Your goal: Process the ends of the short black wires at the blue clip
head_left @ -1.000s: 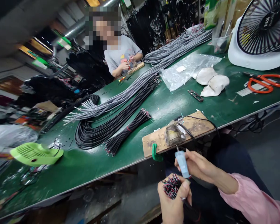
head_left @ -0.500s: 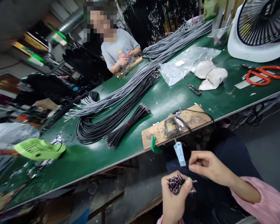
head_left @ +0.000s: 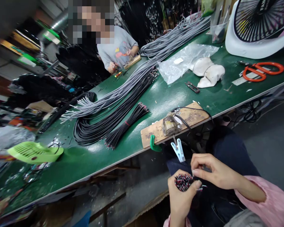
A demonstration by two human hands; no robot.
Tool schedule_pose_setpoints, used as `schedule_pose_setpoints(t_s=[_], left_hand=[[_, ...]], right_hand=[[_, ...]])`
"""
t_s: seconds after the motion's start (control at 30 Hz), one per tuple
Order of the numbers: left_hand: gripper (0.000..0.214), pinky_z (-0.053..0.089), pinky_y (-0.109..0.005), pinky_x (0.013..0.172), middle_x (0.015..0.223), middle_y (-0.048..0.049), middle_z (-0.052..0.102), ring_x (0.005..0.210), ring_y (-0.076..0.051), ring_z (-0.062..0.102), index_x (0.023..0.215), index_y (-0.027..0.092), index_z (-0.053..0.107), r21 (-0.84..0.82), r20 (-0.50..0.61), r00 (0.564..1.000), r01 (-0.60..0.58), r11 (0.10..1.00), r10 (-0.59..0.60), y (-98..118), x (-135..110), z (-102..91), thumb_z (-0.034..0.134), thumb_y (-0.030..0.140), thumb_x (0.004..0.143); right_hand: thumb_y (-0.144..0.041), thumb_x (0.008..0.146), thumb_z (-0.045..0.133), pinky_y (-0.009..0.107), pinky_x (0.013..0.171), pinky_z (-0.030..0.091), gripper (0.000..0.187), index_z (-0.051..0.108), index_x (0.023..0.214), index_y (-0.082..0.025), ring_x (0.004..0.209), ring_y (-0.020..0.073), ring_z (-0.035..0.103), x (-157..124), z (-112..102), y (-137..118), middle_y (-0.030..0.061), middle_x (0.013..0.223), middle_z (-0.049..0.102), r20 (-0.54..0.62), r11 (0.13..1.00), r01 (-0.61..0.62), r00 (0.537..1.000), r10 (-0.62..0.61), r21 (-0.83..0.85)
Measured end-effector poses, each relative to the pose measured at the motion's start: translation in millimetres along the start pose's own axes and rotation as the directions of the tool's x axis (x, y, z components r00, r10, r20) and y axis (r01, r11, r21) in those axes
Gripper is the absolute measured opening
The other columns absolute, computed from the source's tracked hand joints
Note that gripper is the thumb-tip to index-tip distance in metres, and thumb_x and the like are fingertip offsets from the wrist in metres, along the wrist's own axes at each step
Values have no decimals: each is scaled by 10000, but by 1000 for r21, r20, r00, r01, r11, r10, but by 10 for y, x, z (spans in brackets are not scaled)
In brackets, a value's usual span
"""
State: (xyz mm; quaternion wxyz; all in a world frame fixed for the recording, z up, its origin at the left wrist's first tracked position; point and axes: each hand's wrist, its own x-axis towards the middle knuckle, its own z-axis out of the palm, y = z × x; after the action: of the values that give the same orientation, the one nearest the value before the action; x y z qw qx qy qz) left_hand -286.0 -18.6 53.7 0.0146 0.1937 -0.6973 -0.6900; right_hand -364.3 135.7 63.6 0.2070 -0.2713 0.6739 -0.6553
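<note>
My left hand point(head_left: 181, 197) is wrapped round a bundle of thin black cables point(head_left: 183, 182). Their cut ends, with red and white wires, point up out of the fist, and a few stick out past the thumb. Close above the bundle's edge, my right hand point(head_left: 213, 170) has thumb and forefinger pinched together; what lies between the fingertips is too small to make out. A light blue clothespin point(head_left: 178, 150) hangs just beyond both hands, fixed to the shaft of a small taped motor point(head_left: 170, 125). That motor sits on a wooden board point(head_left: 153, 132) at the table edge.
A green clamp point(head_left: 154, 143) grips the board to the green table point(head_left: 90, 167). Behind lie a tied black cable bundle point(head_left: 126, 124), long grey cables point(head_left: 132, 78), thread snips point(head_left: 192, 87), orange-handled scissors point(head_left: 262, 71) and a white fan point(head_left: 248, 47). Across the table sits a co-worker point(head_left: 118, 44).
My right fingertips have come to the bundle's edge, and my left hand has risen slightly towards them. The clothespin has turned, its legs now showing as a V. The co-worker's hands have parted.
</note>
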Motion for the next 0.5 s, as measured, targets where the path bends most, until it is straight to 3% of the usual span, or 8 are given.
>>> schedule_pose_setpoints(t_s=[0.27, 0.4, 0.5], left_hand=[[261, 401, -213, 488, 512, 45, 533, 490, -96, 449, 563, 142, 590, -43, -41, 998, 46, 998, -47, 159, -50, 82, 842, 208, 549], [179, 423, -215, 499, 504, 27, 567, 483, -105, 492, 574, 132, 637, 31, -8, 999, 36, 999, -36, 184, -41, 79, 808, 182, 588], [102, 499, -258, 574, 601, -27, 654, 569, -162, 601, 665, 127, 710, 71, -72, 997, -26, 997, 31, 83, -55, 33, 774, 205, 662]], right_hand=[[-305, 786, 735, 274, 639, 428, 172, 723, 815, -135, 698, 154, 544, -20, 16, 18, 46, 794, 638, 26, 990, -50, 999, 47, 131], [-267, 808, 725, 276, 616, 418, 148, 719, 731, -141, 675, 158, 556, -53, 54, 9, 39, 724, 625, -112, 993, 2, 994, 11, 117], [-241, 825, 717, 279, 612, 411, 154, 711, 701, -150, 656, 157, 550, -76, 136, 28, 33, 690, 617, -249, 998, 37, 968, -25, 44]])
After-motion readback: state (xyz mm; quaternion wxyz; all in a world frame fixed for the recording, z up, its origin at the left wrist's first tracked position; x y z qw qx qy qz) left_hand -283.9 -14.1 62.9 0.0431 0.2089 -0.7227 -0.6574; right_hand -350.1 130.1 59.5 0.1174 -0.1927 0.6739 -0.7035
